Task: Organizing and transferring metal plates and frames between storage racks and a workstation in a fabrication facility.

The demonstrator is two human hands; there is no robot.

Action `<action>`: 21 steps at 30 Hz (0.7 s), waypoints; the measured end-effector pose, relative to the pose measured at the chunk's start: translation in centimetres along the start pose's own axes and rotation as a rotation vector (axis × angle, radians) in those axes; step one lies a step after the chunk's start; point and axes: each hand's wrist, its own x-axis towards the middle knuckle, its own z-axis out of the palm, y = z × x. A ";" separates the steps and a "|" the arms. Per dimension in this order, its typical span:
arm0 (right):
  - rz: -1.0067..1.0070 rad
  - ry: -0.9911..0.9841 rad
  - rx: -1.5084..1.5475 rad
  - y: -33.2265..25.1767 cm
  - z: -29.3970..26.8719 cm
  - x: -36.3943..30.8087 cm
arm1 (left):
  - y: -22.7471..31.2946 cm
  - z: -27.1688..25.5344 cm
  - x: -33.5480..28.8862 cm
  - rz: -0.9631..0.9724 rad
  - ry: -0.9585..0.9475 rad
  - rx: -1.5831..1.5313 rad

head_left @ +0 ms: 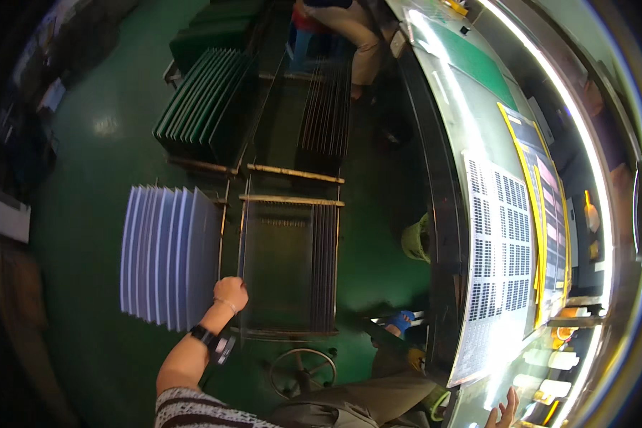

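Left grip (pixel 230 293): curled, hold unclear, beside flat pale panels (pixel 205 260), eight o'clock. Right grip (pixel 505 411): parted, empty. Gridded sheet (pixel 501 246), four o'clock.

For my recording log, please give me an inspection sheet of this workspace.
Surface: brightly lit table, carrying a slot-patterned sheet and yellow-edged frames.
Work items: dark rack holding upright panels; pale panels stand to its left.
Clutter: small white containers along the table's right.
Grips: left hand curled at the rack's left side, hold unclear; right hand open, partly out of frame.
Cables: nothing seen.
Surroundings: green floor, green panels, another person beyond.
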 end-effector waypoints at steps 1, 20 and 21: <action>0.016 -0.056 0.128 -2.5 0.6 0.0 | -0.2 -2.9 -0.8 0.119 0.081 -0.095; -0.139 -0.829 1.496 -17.8 19.4 -0.2 | 8.0 -29.8 -13.3 0.553 -0.215 -0.624; -0.070 -0.805 1.558 -18.2 17.3 -1.1 | 8.3 -29.5 -13.5 0.633 -0.037 -0.544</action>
